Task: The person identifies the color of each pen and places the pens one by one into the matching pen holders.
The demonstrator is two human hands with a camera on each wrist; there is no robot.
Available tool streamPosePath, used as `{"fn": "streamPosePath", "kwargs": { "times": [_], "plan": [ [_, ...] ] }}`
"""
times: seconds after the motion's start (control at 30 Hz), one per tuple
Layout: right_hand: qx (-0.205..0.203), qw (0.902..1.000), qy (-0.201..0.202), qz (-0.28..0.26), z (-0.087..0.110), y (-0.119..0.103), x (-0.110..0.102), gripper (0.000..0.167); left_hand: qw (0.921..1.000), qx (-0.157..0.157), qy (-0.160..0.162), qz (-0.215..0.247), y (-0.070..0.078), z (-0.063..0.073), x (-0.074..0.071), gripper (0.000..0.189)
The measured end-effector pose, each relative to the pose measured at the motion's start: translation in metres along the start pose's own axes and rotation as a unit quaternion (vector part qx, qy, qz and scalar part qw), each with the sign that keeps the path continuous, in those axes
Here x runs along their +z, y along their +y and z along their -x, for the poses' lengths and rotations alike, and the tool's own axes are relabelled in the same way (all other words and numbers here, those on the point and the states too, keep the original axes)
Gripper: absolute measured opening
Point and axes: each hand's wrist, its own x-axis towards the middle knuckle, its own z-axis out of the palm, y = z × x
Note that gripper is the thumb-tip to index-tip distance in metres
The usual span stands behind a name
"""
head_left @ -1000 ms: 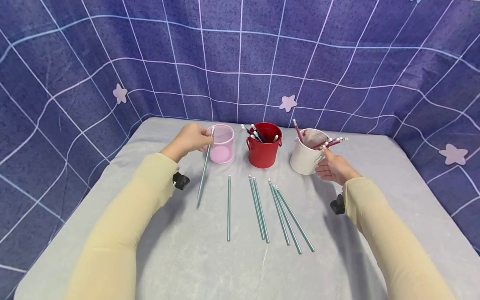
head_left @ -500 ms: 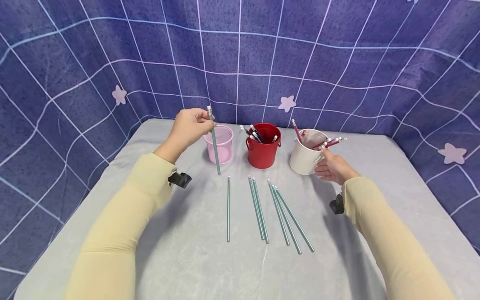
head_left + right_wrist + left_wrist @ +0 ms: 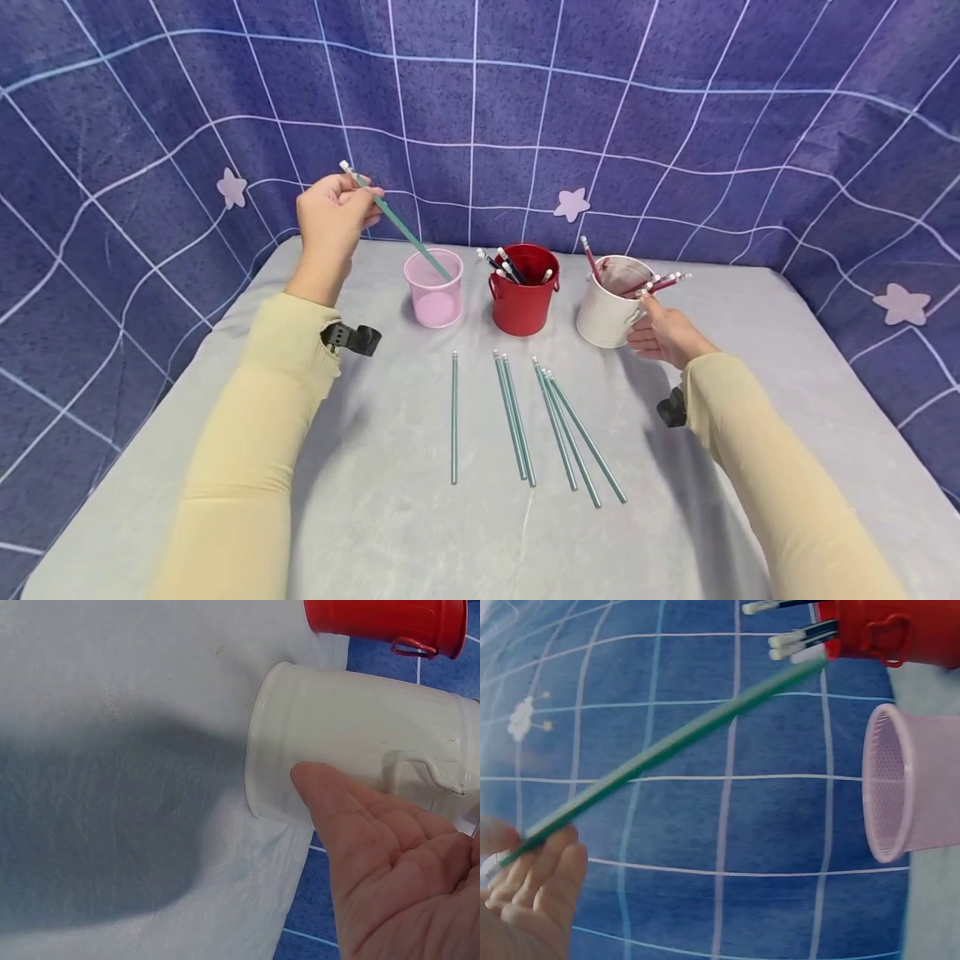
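Observation:
My left hand point(image 3: 335, 218) pinches a green pencil point(image 3: 405, 229) near its white eraser end, up in the air behind and left of the pink mesh cup point(image 3: 437, 308). The pencil slants down to the right; its lower end overlaps the cup's mouth in the head view, while the left wrist view shows it apart from the cup point(image 3: 937, 784). My right hand point(image 3: 667, 335) is at the side of the white bucket point(image 3: 602, 321), thumb up by the rim and the dark red pencils point(image 3: 666, 283). In the right wrist view its straight fingers point(image 3: 360, 825) lie along the bucket near the handle.
A red bucket point(image 3: 521, 310) with several dark blue pencils point(image 3: 504, 265) stands between the pink cup and white bucket. Several green pencils lie on the grey cloth: a single pencil point(image 3: 454, 417), a pair point(image 3: 513, 417) and a fanned group point(image 3: 577, 437). A blue gridded curtain point(image 3: 480, 108) hangs behind.
My left hand has risen and moved left and back with the green pencil, which has swung from steep to a slant with its lower end to the right. The right hand has stayed put.

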Motion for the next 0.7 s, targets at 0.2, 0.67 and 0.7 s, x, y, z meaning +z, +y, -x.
{"fn": "streamPosePath", "kwargs": {
  "times": [0.2, 0.67, 0.7],
  "plan": [
    [-0.002, 0.9998, -0.002, -0.02, -0.001, 0.0, 0.001, 0.084, 0.997, -0.009, 0.064, -0.044, -0.014, -0.005, 0.001, 0.007],
    [-0.003, 0.9992, 0.0, -0.041, -0.002, 0.001, 0.0, 0.083, 0.9804, 0.098, 0.117, -0.124, -0.054, -0.015, 0.009, 0.019],
    [-0.002, 0.9992, 0.0, -0.04, -0.002, 0.001, 0.0, 0.083, 0.9796, 0.11, 0.124, -0.114, -0.055, -0.015, 0.009, 0.019]
  ]
}}
